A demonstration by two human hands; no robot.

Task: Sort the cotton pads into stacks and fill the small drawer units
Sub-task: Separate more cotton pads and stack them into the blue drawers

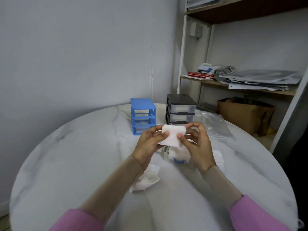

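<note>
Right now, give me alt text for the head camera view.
Both hands, left hand and right hand, pinch a small stack of white cotton pads above a round marble table. Behind stand a blue drawer unit and a black drawer unit.

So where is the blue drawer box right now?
The blue drawer box stands at the far side of the round table, just left of the black drawer box and beyond the hands holding cotton pads.

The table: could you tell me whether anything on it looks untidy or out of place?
Yes. Loose cotton pads lie in a rumpled heap under the left forearm, unstacked, and the blue drawer unit has open slots with drawers missing.
</note>
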